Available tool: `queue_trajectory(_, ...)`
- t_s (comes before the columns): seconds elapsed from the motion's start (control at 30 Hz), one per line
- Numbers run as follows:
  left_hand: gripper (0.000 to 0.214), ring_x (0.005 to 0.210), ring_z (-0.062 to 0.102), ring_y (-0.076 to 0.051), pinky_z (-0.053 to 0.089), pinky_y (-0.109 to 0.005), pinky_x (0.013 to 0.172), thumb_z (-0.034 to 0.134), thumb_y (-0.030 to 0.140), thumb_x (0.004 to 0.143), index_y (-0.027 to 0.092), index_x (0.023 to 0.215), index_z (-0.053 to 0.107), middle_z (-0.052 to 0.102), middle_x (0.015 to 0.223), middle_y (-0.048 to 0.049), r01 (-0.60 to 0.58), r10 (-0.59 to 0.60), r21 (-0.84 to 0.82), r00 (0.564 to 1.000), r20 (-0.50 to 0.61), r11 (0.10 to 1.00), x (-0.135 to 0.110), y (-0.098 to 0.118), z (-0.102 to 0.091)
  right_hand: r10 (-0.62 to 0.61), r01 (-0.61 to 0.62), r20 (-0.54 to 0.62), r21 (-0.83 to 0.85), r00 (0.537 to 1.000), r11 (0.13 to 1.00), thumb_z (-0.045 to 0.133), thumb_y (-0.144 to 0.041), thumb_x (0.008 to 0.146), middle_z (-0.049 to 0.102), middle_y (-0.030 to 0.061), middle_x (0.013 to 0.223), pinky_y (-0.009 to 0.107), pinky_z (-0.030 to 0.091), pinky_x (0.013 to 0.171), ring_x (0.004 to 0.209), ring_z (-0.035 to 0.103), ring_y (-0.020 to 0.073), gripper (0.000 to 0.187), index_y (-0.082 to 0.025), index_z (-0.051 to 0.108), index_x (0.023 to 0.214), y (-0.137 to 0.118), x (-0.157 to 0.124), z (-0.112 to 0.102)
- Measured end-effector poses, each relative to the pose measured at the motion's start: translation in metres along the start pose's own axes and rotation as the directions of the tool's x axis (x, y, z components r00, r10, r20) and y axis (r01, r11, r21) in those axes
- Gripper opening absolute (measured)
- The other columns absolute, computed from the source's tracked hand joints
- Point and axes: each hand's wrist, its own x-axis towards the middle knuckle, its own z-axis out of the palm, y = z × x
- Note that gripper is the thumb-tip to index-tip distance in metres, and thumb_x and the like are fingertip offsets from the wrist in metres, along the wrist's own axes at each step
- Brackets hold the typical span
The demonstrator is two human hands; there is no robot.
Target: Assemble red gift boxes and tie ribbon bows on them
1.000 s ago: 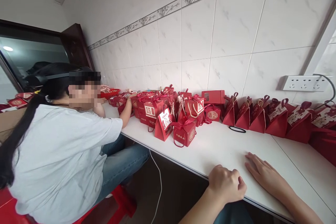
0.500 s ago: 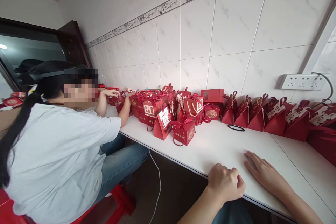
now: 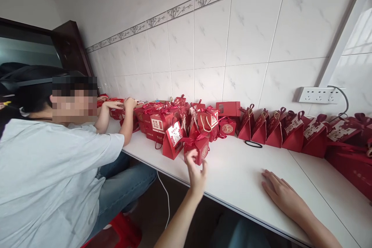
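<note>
My left hand [image 3: 198, 176] is raised at the table's front edge, thumb and fingers curved and apart. It overlaps the lower front of a small red gift box [image 3: 204, 150] with a ribbon bow and a round gold emblem; whether it touches the box I cannot tell. Just left of that stands a red triangular gift box [image 3: 172, 143] with a white printed panel. My right hand [image 3: 281, 192] lies flat on the white table [image 3: 232, 170], fingers stretched out, holding nothing.
A person in a light shirt [image 3: 58, 170] sits at the left, both hands by the boxes. More red gift boxes [image 3: 162, 124] cluster there. Several triangular boxes [image 3: 290, 135] line the wall at right. A black loop [image 3: 253, 144] lies before them; a power strip [image 3: 318, 95] is on the wall.
My left hand has moved left and forward from the table edge to the small red gift box, its fist opening. My right hand stays flat. The view has shifted slightly right.
</note>
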Motion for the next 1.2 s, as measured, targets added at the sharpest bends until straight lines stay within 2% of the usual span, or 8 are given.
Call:
queue_trajectory(0.1,0.054,0.124,0.041,-0.031,0.031,-0.053,0.103,0.054,0.032,0.074,0.017,0.120,0.032,0.043,0.128,-0.0190,0.111,-0.106,0.048,0.989,-0.099,0.993,0.020,-0.019,-0.004,0.006,-0.006,-0.003,0.002,1.000,1.000,0.026,-0.045,0.086,0.053,0.0128,0.135,0.049,0.038,0.108,0.126,0.049,0.0277,0.055,-0.014,0.057,0.120,0.002,-0.001,0.003)
queue_trajectory(0.2,0.073,0.130,0.033,-0.038,0.023,-0.063,0.104,0.065,0.037,0.065,0.019,0.127,0.029,0.037,0.135,-0.0205,0.223,-0.214,0.096,0.972,-0.096,0.970,0.029,-0.029,0.000,-0.004,0.004,-0.024,0.013,1.000,1.000,0.027,-0.047,0.086,0.054,0.0130,0.134,0.050,0.039,0.107,0.125,0.050,0.0286,0.056,-0.014,0.058,0.119,0.007,-0.001,0.007)
queue_trajectory(0.37,0.091,0.134,0.030,-0.040,0.026,-0.063,0.104,0.070,0.039,0.062,0.014,0.135,0.022,0.034,0.140,-0.0246,0.335,-0.335,0.158,0.942,-0.030,0.929,0.032,-0.031,0.005,-0.019,0.022,-0.093,0.026,0.995,0.999,0.030,-0.049,0.086,0.058,0.0130,0.129,0.053,0.043,0.102,0.120,0.055,0.0311,0.053,-0.017,0.060,0.115,0.016,-0.001,0.015)
queue_trajectory(0.6,0.097,0.135,0.030,-0.040,0.026,-0.061,0.106,0.072,0.033,0.060,0.013,0.139,0.018,0.034,0.142,-0.0257,0.383,-0.397,0.194,0.917,0.042,0.903,0.033,-0.032,0.008,-0.004,0.005,-0.042,0.028,0.999,1.000,0.025,-0.053,0.085,0.055,0.0130,0.133,0.050,0.041,0.105,0.123,0.052,0.0296,0.061,-0.015,0.060,0.117,0.018,0.002,0.014)
queue_trajectory(0.87,0.089,0.133,0.034,-0.038,0.026,-0.061,0.106,0.072,0.027,0.060,0.018,0.136,0.027,0.037,0.142,-0.0212,0.383,-0.390,0.111,0.919,0.053,0.917,0.031,-0.031,0.005,-0.012,0.015,-0.056,0.053,0.998,0.998,0.026,-0.051,0.085,0.058,0.0123,0.130,0.050,0.042,0.104,0.121,0.054,0.0280,0.056,-0.016,0.060,0.114,0.015,0.001,0.010)
queue_trajectory(1.03,0.084,0.129,0.042,-0.032,0.036,-0.048,0.106,0.072,0.029,0.061,0.016,0.133,0.032,0.043,0.136,-0.0187,0.319,-0.316,-0.023,0.945,0.085,0.947,0.029,-0.030,0.001,-0.014,0.020,-0.086,0.071,0.996,0.997,0.030,-0.050,0.085,0.059,0.0132,0.128,0.052,0.043,0.102,0.119,0.055,0.0304,0.053,-0.017,0.060,0.112,0.014,0.001,0.010)
queue_trajectory(1.2,0.078,0.119,0.051,-0.027,0.044,-0.040,0.100,0.073,0.033,0.060,0.015,0.127,0.039,0.052,0.126,-0.0151,0.228,-0.200,-0.141,0.962,0.187,0.963,0.024,-0.029,0.000,-0.018,0.028,-0.128,0.083,0.992,0.996,0.034,-0.049,0.084,0.062,0.0127,0.124,0.053,0.046,0.099,0.115,0.058,0.0314,0.049,-0.019,0.062,0.108,0.017,0.001,0.013)
